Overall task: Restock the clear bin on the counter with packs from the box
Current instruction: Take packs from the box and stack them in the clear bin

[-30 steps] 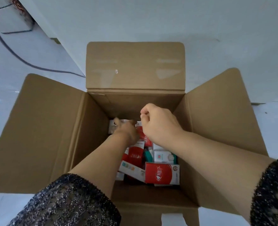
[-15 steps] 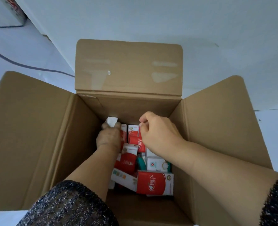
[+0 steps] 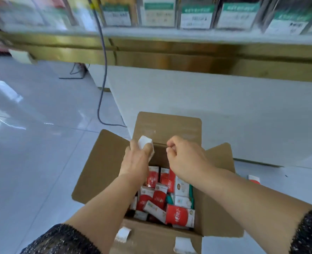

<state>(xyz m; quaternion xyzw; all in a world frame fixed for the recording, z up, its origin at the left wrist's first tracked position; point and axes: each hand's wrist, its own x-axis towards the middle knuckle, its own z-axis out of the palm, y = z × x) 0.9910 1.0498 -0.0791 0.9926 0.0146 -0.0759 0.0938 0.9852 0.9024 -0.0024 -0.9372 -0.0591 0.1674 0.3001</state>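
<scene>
Far left: glossy pale tiled floor [image 3: 32,143]. A grey cable [image 3: 101,88] hangs down from the counter edge and curls onto the floor beside the box's far-left corner. Bottom left is a dark sparkly left sleeve [image 3: 60,241], with the forearm reaching forward over the box.

The left hand [image 3: 136,162] is above the box's far-left inner corner, fingers wrapped round a small white pack [image 3: 144,143]. The pack's top end sticks up past the fingers and is clear of the other packs.

The open cardboard box [image 3: 100,169] sits on the floor against the counter front, all four flaps splayed out. White tape stubs [image 3: 123,234] are on the near flap. Inside is a jumble of red-and-white packs [image 3: 179,215], some upright and some lying flat, with a few white and teal ones mixed in on the right side.

The right hand [image 3: 186,158] is over the far-right part of the opening, knuckles up and fingers curled in tight. A red pack stands just below the wrist, but I cannot tell if the hand holds it or anything else. The right sleeve [image 3: 310,230], the same dark fabric, is at the bottom right.

One stray red-and-white pack [image 3: 254,179] lies on the floor behind the right flap.

The counter [image 3: 224,107] has a white front panel with a gold trim band above it. On top is a row of clear bins [image 3: 158,13] with green-and-white labels, heavily blurred, so their contents are unreadable. They are well apart from both hands.
</scene>
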